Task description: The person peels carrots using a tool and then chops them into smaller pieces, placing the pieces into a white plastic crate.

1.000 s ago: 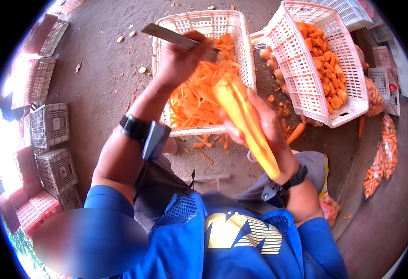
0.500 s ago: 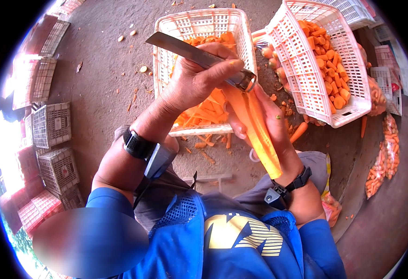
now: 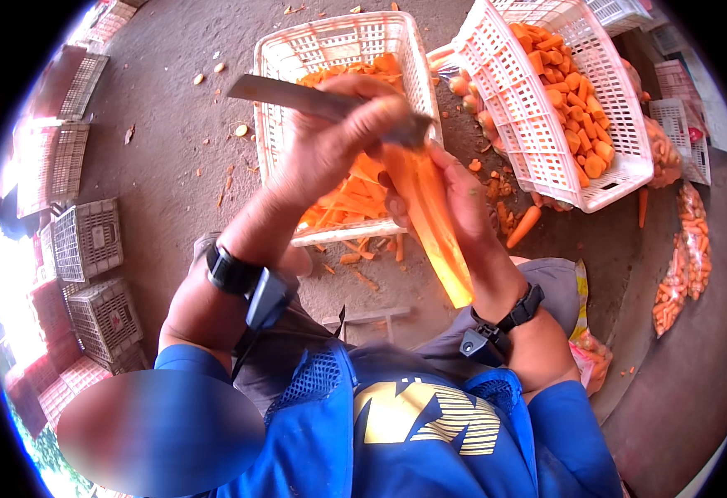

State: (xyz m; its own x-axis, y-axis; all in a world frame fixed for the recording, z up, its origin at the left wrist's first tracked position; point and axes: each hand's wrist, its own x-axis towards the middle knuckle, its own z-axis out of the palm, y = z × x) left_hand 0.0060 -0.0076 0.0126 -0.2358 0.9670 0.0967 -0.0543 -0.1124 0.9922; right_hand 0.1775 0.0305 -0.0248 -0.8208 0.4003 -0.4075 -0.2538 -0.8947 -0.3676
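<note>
My left hand (image 3: 330, 137) is closed around a peeler (image 3: 297, 95) with a long flat metal handle. The peeler's head, blurred, is at the far end of a long orange carrot (image 3: 434, 220). That carrot is gripped in my right hand (image 3: 467, 203), thumb along one side and fingertips curled round the other. It slants down toward my right wrist, and its surface looks freshly pared in flat facets. Both hands are above the right part of a white plastic basket (image 3: 265, 91) that holds orange carrot peelings (image 3: 351, 199). My left hand and forearm hide part of the basket.
A second white basket (image 3: 517, 137), tilted, holds cut carrot pieces (image 3: 583, 116) at the right. Bags of carrots (image 3: 685, 257) lie farther right. A loose carrot (image 3: 525, 226) and scraps are on the floor. Stacked crates (image 3: 89, 241) line the left side.
The whole view has shifted, so everything sits slightly farther left. The peeler lies at a flatter angle and its head is now blurred. Both hands keep their holds.
</note>
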